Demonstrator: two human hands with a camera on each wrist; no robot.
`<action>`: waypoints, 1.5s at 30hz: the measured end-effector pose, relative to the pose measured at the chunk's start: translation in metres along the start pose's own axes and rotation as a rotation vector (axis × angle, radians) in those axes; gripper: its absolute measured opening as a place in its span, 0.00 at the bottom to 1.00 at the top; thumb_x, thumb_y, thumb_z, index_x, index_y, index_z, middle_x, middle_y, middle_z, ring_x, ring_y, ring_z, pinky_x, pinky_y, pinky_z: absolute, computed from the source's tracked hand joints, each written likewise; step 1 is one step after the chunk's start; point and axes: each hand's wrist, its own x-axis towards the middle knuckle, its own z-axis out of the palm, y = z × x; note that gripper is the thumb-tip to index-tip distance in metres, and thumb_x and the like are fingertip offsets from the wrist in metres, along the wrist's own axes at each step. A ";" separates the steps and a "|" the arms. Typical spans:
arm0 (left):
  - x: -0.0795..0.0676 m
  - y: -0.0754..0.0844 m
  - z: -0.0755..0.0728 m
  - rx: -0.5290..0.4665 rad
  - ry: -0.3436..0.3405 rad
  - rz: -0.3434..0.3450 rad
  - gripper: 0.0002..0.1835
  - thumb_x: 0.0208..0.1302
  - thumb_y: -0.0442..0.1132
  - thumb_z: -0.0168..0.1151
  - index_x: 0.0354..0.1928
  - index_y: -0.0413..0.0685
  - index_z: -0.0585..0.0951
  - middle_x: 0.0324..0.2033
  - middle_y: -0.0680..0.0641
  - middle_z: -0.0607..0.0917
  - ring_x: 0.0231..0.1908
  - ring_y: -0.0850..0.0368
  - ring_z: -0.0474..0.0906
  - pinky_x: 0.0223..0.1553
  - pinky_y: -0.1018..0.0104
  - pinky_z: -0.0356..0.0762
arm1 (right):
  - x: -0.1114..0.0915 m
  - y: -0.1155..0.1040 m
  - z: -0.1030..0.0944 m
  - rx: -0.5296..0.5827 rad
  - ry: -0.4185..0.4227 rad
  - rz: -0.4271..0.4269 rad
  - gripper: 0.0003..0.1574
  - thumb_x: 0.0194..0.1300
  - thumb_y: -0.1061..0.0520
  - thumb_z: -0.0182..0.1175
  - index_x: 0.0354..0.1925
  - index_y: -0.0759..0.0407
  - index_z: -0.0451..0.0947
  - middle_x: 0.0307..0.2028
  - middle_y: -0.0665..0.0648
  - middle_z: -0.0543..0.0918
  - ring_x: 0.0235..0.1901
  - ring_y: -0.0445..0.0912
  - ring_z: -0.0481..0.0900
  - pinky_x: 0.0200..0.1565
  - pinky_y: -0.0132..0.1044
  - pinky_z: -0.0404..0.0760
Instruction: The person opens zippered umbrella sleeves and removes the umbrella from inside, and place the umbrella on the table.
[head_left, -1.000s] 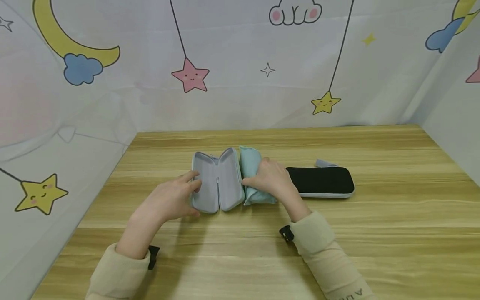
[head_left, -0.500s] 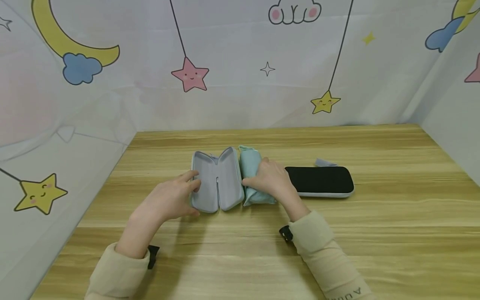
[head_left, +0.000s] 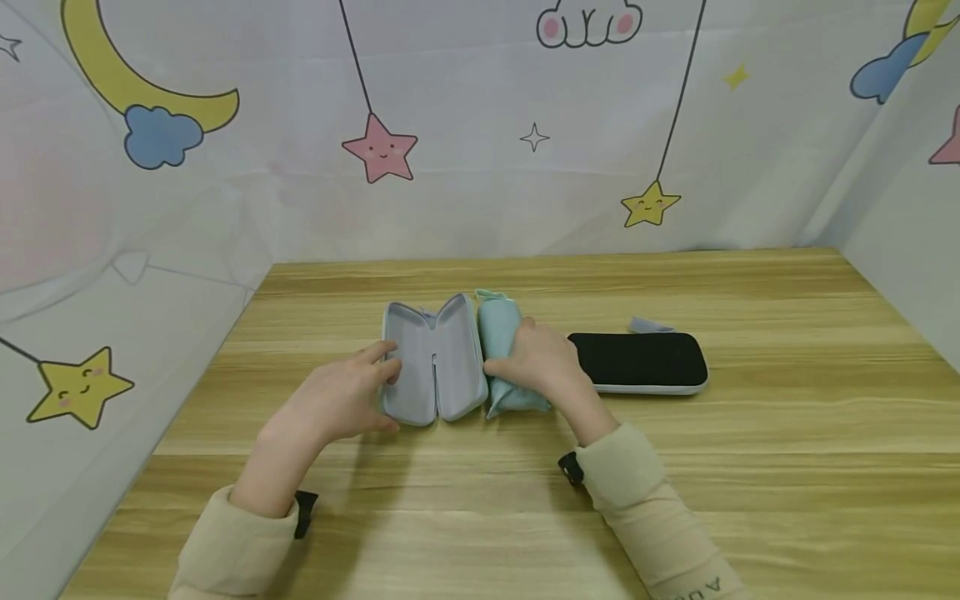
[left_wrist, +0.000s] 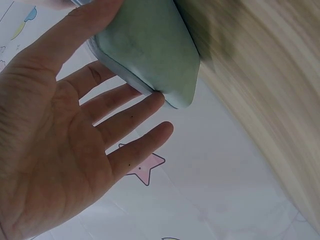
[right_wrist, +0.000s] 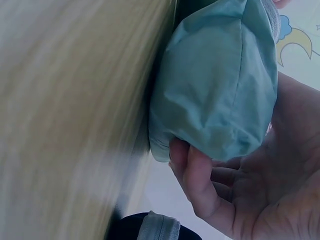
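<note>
A zip case (head_left: 457, 367) stands spread open on the table, pale grey inside and green outside. My left hand (head_left: 341, 396) holds its left half, fingertips over the rim and thumb near the front corner. In the left wrist view, the fingers (left_wrist: 132, 117) lie along the case's edge, the little finger away from it. Right beside the case lies a puffy teal fabric pouch (head_left: 498, 333) with a small loop at its far end. My right hand (head_left: 543, 362) grips the pouch from above, thumb toward the case. In the right wrist view, curled fingers (right_wrist: 200, 185) press into the pouch's gathered fabric.
A flat black case (head_left: 648, 364) with a grey rim and a grey tab (head_left: 651, 326) lies just right of my right hand. The wood-grain table (head_left: 480, 517) reaches back to a printed cloth backdrop (head_left: 480, 200).
The teal pouch has rolled slightly under my right hand; its far-end loop shows more and its near end sits a little closer. The left hand and the open case stay put.
</note>
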 end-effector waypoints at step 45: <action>-0.004 0.005 -0.001 -0.024 0.024 0.023 0.29 0.44 0.50 0.77 0.48 0.47 0.79 0.66 0.38 0.69 0.62 0.37 0.71 0.52 0.44 0.76 | -0.010 0.014 -0.033 0.041 -0.005 -0.068 0.26 0.71 0.42 0.50 0.46 0.63 0.78 0.38 0.60 0.82 0.31 0.48 0.77 0.30 0.38 0.75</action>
